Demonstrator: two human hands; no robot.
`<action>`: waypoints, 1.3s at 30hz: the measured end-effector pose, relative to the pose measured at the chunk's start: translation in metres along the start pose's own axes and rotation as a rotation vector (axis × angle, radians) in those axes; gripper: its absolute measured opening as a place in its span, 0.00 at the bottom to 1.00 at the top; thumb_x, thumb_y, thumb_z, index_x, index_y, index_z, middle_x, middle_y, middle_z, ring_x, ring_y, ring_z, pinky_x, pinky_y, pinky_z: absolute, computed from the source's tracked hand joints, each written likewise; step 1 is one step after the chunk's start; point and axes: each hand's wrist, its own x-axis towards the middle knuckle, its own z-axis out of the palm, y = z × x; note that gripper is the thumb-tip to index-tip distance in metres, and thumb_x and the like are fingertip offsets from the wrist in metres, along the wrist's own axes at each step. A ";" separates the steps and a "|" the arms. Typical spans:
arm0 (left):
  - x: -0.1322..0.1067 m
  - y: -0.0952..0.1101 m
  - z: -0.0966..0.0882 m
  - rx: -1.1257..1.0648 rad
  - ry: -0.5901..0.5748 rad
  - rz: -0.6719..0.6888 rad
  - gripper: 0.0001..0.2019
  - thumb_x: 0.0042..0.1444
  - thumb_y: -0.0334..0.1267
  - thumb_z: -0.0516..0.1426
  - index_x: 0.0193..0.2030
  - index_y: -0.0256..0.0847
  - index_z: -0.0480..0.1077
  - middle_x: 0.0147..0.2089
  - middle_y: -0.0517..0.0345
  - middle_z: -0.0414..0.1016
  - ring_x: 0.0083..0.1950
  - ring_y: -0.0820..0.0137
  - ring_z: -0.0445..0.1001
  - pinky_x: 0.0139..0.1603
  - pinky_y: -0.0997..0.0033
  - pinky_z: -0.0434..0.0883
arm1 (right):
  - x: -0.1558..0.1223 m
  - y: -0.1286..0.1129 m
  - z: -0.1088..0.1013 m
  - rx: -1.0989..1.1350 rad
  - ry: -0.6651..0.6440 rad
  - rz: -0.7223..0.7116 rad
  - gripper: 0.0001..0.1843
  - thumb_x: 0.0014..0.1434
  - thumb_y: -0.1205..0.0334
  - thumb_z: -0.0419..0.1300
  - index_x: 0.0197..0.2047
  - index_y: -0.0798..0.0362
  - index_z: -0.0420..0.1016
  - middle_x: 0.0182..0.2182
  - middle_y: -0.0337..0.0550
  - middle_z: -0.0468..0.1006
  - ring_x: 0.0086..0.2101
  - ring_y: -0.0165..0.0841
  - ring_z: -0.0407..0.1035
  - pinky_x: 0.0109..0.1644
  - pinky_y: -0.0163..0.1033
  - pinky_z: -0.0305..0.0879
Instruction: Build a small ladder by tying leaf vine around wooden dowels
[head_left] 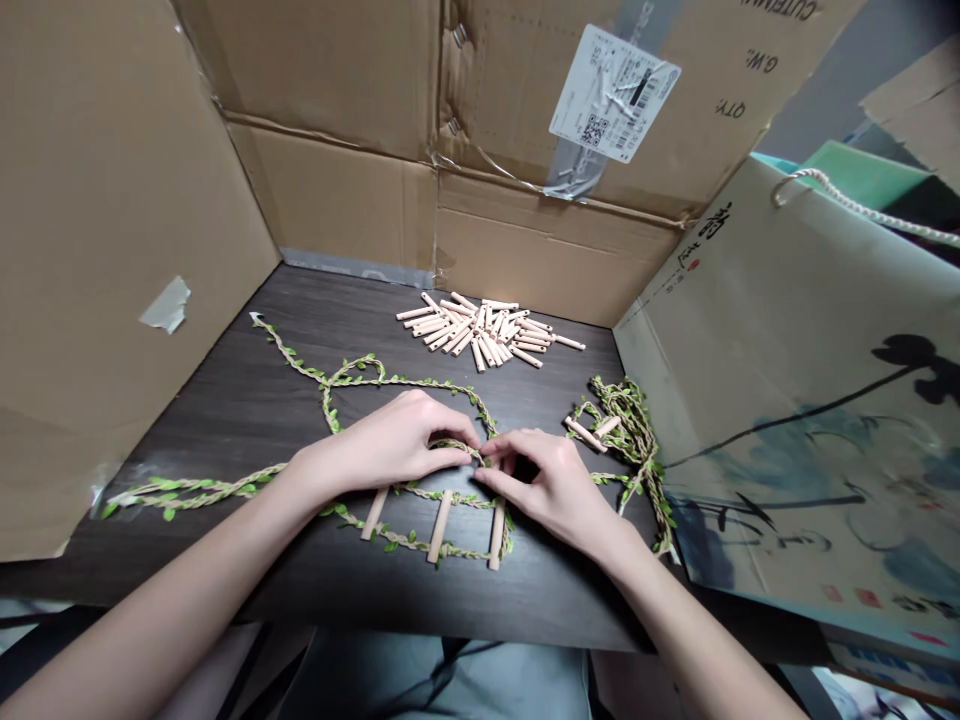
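My left hand point(409, 437) and my right hand point(540, 475) meet over the middle of the dark table, both pinching a braided twine with small green leaves point(452, 443). Just below my hands lies a small rope ladder: several wooden rungs point(440, 525) are held between two strands of the leafy twine. Its rightmost rung point(497, 535) is close under my right fingers. One length of the twine loops away behind my left hand to the far left. Where the strand passes between my fingertips, its details are partly hidden.
A pile of drilled wooden sticks point(487, 332) lies at the back. Bundled leafy twine point(630, 430) with short rungs sits at the right, beside a printed paper bag point(810, 400). Cardboard walls point(360, 200) enclose the back and left. White tape point(124, 497) is at the left edge.
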 end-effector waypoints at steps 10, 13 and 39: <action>0.007 -0.011 0.014 -0.114 0.057 0.006 0.05 0.61 0.37 0.66 0.39 0.38 0.80 0.36 0.61 0.84 0.37 0.73 0.80 0.41 0.79 0.69 | 0.004 0.002 -0.004 -0.013 -0.096 0.081 0.05 0.69 0.61 0.66 0.38 0.50 0.80 0.36 0.38 0.84 0.38 0.35 0.70 0.46 0.42 0.54; 0.008 -0.016 0.016 -0.165 0.025 0.047 0.04 0.62 0.36 0.65 0.42 0.39 0.82 0.39 0.61 0.85 0.40 0.74 0.81 0.45 0.80 0.70 | 0.002 0.002 -0.004 -0.076 -0.119 0.062 0.06 0.69 0.61 0.65 0.38 0.51 0.79 0.34 0.38 0.82 0.37 0.34 0.69 0.45 0.42 0.51; 0.010 -0.028 0.021 -0.267 0.026 -0.056 0.05 0.55 0.35 0.67 0.33 0.35 0.81 0.34 0.57 0.85 0.36 0.71 0.80 0.41 0.76 0.70 | 0.002 0.002 0.003 -0.251 -0.104 0.069 0.08 0.67 0.67 0.62 0.34 0.53 0.76 0.31 0.40 0.79 0.35 0.34 0.64 0.40 0.41 0.50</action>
